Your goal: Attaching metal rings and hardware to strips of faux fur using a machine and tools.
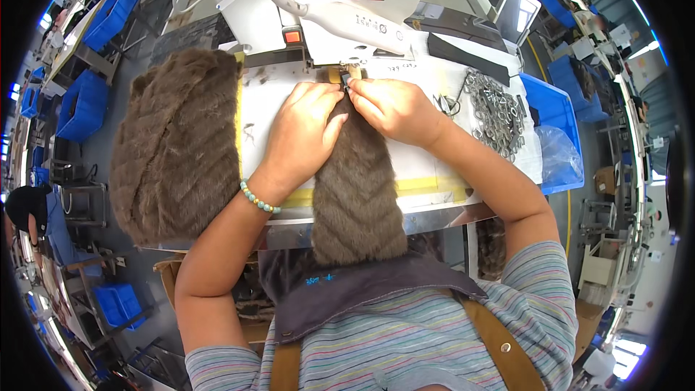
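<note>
A long brown fur strip [358,195] with a chevron pile runs from the sewing machine [355,11] back toward my body. Its far end lies below the needle area. My left hand [304,127], with a bead bracelet at the wrist, rests on that end, fingers bent together and thumb pressing the fur. From the other side my right hand [394,108] pinches at the same end. A small dark piece [346,81] shows between the fingertips of both hands; its kind is too small to make out. Pale tan material lies just beyond it.
A thick stack of brown fur pieces [177,148] lies at the left of the table. To the right are a pile of metal rings and buckles [496,112], small scissors [449,105], a dark strip [467,58] and a blue bin [554,134]. Another person [32,210] bends at far left.
</note>
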Demonstrator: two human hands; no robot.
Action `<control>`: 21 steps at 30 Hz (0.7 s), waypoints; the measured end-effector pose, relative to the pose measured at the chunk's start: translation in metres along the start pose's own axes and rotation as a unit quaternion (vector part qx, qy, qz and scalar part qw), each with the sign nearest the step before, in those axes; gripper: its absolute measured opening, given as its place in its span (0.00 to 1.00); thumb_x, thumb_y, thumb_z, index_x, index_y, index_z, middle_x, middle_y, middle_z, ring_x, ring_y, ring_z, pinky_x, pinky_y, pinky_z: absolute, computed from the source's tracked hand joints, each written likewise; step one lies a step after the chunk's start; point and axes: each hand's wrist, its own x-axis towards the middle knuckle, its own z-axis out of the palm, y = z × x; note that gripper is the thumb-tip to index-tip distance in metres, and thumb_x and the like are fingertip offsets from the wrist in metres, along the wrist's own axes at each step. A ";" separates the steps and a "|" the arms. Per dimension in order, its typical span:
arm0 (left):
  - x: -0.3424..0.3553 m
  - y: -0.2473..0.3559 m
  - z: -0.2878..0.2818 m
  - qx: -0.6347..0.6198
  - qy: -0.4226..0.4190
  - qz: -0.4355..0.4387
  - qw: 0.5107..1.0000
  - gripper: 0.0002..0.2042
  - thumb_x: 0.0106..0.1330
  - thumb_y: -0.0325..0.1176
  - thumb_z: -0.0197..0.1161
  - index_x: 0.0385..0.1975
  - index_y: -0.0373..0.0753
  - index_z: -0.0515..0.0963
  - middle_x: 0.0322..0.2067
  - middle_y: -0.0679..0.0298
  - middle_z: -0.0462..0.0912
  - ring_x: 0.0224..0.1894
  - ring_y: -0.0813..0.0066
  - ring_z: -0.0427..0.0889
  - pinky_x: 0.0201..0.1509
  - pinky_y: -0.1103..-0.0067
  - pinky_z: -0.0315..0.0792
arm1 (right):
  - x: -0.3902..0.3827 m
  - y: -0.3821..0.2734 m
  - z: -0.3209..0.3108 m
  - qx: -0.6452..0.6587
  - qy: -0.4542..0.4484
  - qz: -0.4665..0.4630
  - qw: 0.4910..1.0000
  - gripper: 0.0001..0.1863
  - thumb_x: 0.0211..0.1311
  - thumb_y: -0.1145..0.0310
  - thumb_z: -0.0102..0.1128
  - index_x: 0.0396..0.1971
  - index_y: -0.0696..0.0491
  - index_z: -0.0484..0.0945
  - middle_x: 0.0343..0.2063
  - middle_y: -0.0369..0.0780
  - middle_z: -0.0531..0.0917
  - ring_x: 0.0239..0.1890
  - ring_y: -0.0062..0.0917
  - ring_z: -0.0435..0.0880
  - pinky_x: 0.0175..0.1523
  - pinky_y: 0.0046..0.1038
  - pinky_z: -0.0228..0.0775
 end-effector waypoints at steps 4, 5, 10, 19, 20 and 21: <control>0.000 0.000 -0.001 0.001 -0.007 0.005 1.000 0.16 0.64 0.27 0.71 0.50 0.28 0.84 0.51 0.51 0.87 0.56 0.51 0.82 0.63 0.64 0.76 | -0.005 -0.006 0.000 -0.009 -0.053 0.032 0.998 0.08 0.56 0.73 0.68 0.36 0.57 0.85 0.42 0.41 0.89 0.39 0.28 0.90 0.44 0.28 0.86; -0.001 0.000 -0.001 0.011 -0.008 0.015 1.000 0.16 0.64 0.27 0.71 0.50 0.28 0.84 0.51 0.50 0.87 0.56 0.51 0.82 0.63 0.64 0.76 | -0.006 -0.006 0.000 -0.005 -0.089 0.056 0.994 0.09 0.57 0.72 0.69 0.37 0.57 0.86 0.46 0.43 0.91 0.43 0.30 0.92 0.47 0.29 0.87; -0.001 0.002 -0.003 0.019 -0.020 0.008 1.000 0.16 0.64 0.27 0.71 0.50 0.28 0.84 0.52 0.51 0.87 0.56 0.51 0.82 0.63 0.64 0.76 | -0.003 -0.006 0.008 0.066 -0.057 0.129 0.988 0.07 0.56 0.72 0.69 0.35 0.56 0.84 0.43 0.39 0.90 0.41 0.30 0.91 0.44 0.29 0.87; 0.000 0.003 -0.003 0.026 -0.020 0.014 0.999 0.15 0.64 0.28 0.71 0.48 0.28 0.83 0.51 0.51 0.86 0.55 0.53 0.82 0.63 0.65 0.76 | 0.006 -0.012 0.005 0.014 -0.110 0.138 0.984 0.10 0.56 0.69 0.66 0.38 0.54 0.84 0.46 0.40 0.89 0.47 0.29 0.89 0.49 0.30 0.81; 0.000 0.003 -0.003 0.028 -0.019 0.016 0.999 0.15 0.63 0.28 0.71 0.47 0.27 0.83 0.50 0.51 0.86 0.55 0.54 0.81 0.63 0.65 0.77 | 0.006 -0.012 0.004 0.012 -0.124 0.141 0.982 0.11 0.56 0.68 0.65 0.39 0.54 0.84 0.47 0.41 0.89 0.50 0.29 0.88 0.51 0.30 0.80; 0.000 0.004 -0.003 0.028 -0.019 0.015 0.999 0.15 0.63 0.28 0.71 0.47 0.27 0.83 0.50 0.51 0.86 0.55 0.54 0.81 0.63 0.65 0.77 | 0.007 -0.012 0.004 0.012 -0.124 0.141 0.982 0.11 0.56 0.68 0.65 0.39 0.54 0.84 0.47 0.41 0.89 0.50 0.29 0.88 0.51 0.30 0.80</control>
